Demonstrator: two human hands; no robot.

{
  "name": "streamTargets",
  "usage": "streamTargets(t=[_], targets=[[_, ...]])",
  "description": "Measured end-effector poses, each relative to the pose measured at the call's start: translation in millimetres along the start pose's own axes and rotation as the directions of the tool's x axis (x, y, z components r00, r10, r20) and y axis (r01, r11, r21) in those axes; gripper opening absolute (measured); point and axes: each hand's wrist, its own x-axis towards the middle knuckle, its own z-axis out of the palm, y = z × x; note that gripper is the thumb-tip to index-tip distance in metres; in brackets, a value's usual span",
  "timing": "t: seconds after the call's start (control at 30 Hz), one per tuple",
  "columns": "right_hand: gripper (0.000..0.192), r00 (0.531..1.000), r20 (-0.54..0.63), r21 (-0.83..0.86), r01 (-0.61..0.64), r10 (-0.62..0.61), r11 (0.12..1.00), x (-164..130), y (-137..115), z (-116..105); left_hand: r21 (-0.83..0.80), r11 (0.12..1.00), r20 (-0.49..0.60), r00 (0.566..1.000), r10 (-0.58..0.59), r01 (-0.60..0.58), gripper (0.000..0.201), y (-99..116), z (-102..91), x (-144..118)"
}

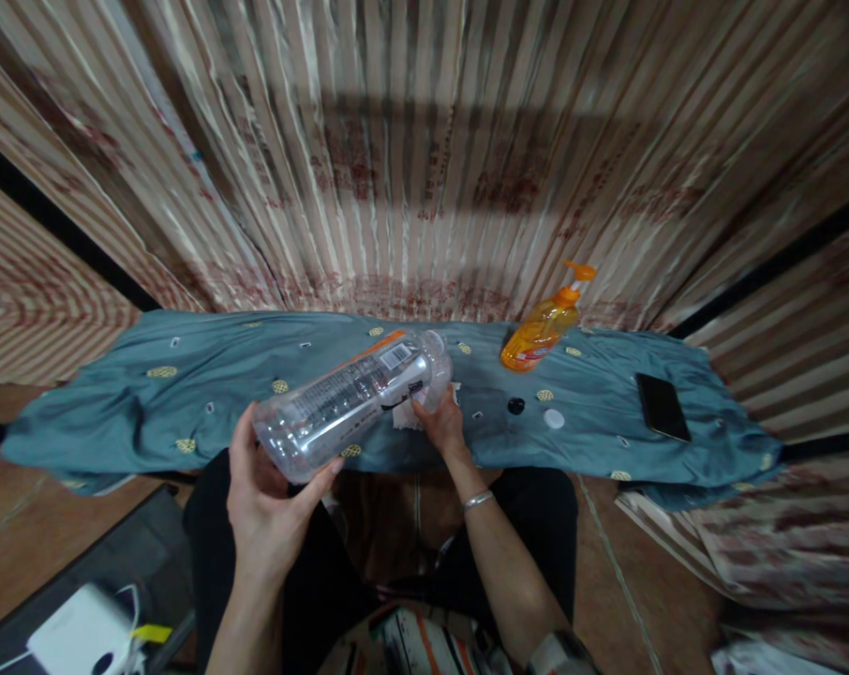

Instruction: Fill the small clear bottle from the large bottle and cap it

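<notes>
Teal pineapple-print cloth (111, 398) spans mid-frame; left hand (266, 511) and right hand (443, 427) hold a clear plastic bottle (344, 408) near its ends, fingers curled round.

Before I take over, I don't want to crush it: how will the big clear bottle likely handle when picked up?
The clear bottle likely feels light for its size, since no liquid shows through its wall. Its thin-looking, see-through plastic may flex under a hard squeeze. Laid on its side, its rounded body would probably roll.
</notes>
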Motion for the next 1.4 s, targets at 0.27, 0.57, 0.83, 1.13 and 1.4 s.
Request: streamTargets(t=[0.27, 0.57, 0.83, 1.13, 1.4], targets=[[0.066, 1.0, 0.0, -0.009, -0.023, 0.023, 1.0, -1.6, -2.5, 0.4, -0.021, 1.0, 0.0, 1.0, -0.006, 0.006, 0.109, 0.6, 0.3, -0.5], [0.063, 1.0, -0.004, -0.007, 0.015, -0.015, 1.0, -0.9, 5.1, 3.9, -0.029, 1.0, 0.007, 1.0, -0.006, 0.006, 0.108, 1.2, -0.8, 0.4], [0.066, 0.997, 0.01, -0.062, -0.079, 0.08, 0.995, -4.3, -5.2, 1.7, -0.062, 0.998, 0.005, 1.0, 0.021, -0.02, 0.106, -1.1, 0.4, 0.6], [0.058, 1.0, 0.004, -0.019, -0.009, 0.009, 1.0, -3.7, -0.7, 2.3, -0.06, 0.998, 0.017, 1.0, 0.014, -0.013, 0.107, -1.2, -2.0, -0.4], [0.062, 1.0, -0.003, -0.045, -0.028, 0.028, 0.999, -3.6, -0.5, 3.1, -0.07, 0.997, 0.016, 1.0, 0.021, -0.02, 0.108, -0.9, -0.9, 0.3]])
